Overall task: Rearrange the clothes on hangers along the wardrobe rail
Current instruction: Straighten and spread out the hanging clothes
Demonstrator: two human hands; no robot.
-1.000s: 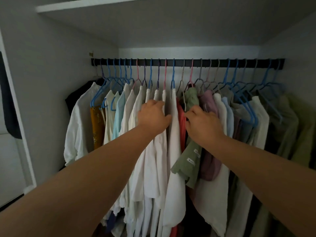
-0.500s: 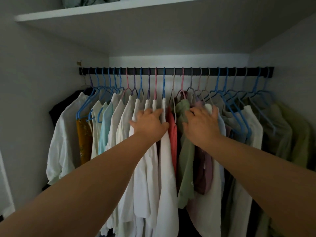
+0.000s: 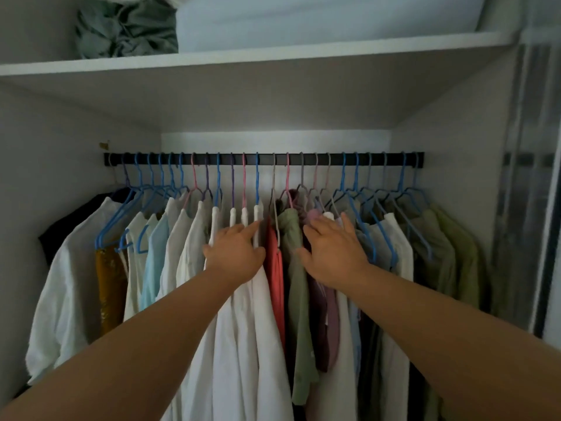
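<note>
Clothes on hangers (image 3: pixel 267 299) fill the black wardrobe rail (image 3: pixel 264 158) from wall to wall, so nothing is off the rail and nothing is carried. We read the row as already roughly grouped: whites and a pale blue shirt (image 3: pixel 154 256) on the left half, one mustard garment (image 3: pixel 110 281) stuck among them, a coral top (image 3: pixel 274 275) and an olive shirt (image 3: pixel 296 268) at the middle, mauve and cream pieces next, then green-khaki shirts (image 3: pixel 455 256) on the far right. A dark garment (image 3: pixel 69 220) sits at the far left end. Our left hand (image 3: pixel 235 256) lies flat on the white shirts (image 3: pixel 243 344), fingers straight and pressing against the shoulder edges, grasping nothing. Our right hand (image 3: pixel 334 250) rests on the olive and mauve pieces, fingers extended and spread, also gripping nothing we can see; whether the thumb hooks any fabric we cannot tell. The two hands sit on either side of the coral top, near each other but apart. We judge the step as parting or sliding the bundles at the white/colour boundary, mid-task. Left to do, we guess: the mustard piece and dark one look out of group, and several blue hangers (image 3: pixel 364 208) on the right are crowded and crossing. Folded bedding (image 3: pixel 127 28) lies on the shelf (image 3: pixel 243 60) above, not part of this.
</note>
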